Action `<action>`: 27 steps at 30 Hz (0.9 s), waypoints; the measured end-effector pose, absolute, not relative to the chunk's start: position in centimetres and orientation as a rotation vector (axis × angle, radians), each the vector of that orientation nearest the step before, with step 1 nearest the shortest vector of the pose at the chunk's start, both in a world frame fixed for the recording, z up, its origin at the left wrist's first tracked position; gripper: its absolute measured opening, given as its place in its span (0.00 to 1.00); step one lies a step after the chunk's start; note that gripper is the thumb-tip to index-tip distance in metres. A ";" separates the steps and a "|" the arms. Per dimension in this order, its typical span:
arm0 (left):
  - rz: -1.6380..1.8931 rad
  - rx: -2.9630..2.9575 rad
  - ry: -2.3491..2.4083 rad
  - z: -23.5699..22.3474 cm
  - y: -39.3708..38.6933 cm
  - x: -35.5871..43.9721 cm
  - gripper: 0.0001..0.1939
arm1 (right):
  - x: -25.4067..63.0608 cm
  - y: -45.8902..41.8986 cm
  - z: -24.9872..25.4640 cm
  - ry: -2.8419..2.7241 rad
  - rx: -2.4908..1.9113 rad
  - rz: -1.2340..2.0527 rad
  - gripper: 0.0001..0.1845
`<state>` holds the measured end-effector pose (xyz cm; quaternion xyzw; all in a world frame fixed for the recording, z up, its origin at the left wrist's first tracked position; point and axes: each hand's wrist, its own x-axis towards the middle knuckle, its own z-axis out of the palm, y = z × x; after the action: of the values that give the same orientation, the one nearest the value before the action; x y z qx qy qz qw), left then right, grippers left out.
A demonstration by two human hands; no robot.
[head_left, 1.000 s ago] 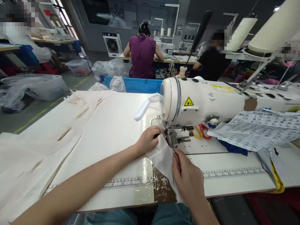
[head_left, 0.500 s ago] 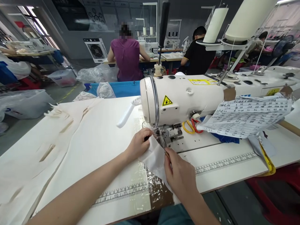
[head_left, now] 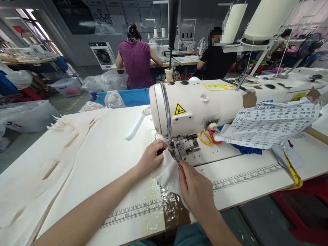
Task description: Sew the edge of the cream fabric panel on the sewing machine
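Observation:
A white sewing machine (head_left: pixel 200 106) stands on the white table (head_left: pixel 110 153). A small piece of white fabric (head_left: pixel 167 172) lies under its presser foot (head_left: pixel 179 148). My left hand (head_left: pixel 151 157) is closed, pinching the fabric's left edge beside the foot. My right hand (head_left: pixel 193 191) is closed on the fabric's near edge, and a thin metal tool seems to stick out from its fingers toward the needle.
Large cream cloth pieces (head_left: pixel 51 153) cover the table's left. A printed paper sheet (head_left: pixel 274 124) hangs off the machine, with red and yellow scissors (head_left: pixel 208 136) beneath. Thread cones (head_left: pixel 269 17) stand at right. Other people sit at machines behind; plastic bins (head_left: pixel 25 114) stand left.
The view has swung so the machine sits further left. Both hands stay at the presser foot, and my right hand has edged slightly closer to the needle.

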<state>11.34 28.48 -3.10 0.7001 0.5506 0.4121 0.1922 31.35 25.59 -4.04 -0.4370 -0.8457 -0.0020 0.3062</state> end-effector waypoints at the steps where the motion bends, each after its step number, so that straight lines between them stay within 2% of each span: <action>1: 1.154 1.976 1.540 -3.1 28.5 11.3 0.08 | 31.3 25.6 -4.1 -2.238 -1.156 -0.009 0.17; 13: 1.124 2.059 1.613 -3.2 28.5 11.4 0.08 | 31.2 25.4 -4.0 -2.241 -1.158 0.001 0.17; 22: 1.051 2.329 1.665 -3.5 28.7 11.6 0.08 | 31.2 25.5 -3.9 -2.251 -1.157 -0.006 0.18; 27: 1.036 2.235 1.657 -3.6 28.8 11.2 0.08 | 31.2 25.4 -4.0 -2.228 -1.179 0.007 0.18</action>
<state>11.23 28.83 -3.60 0.7499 0.5562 0.3477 0.0861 31.24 25.39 -4.00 -0.4455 -0.8416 0.0028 0.3054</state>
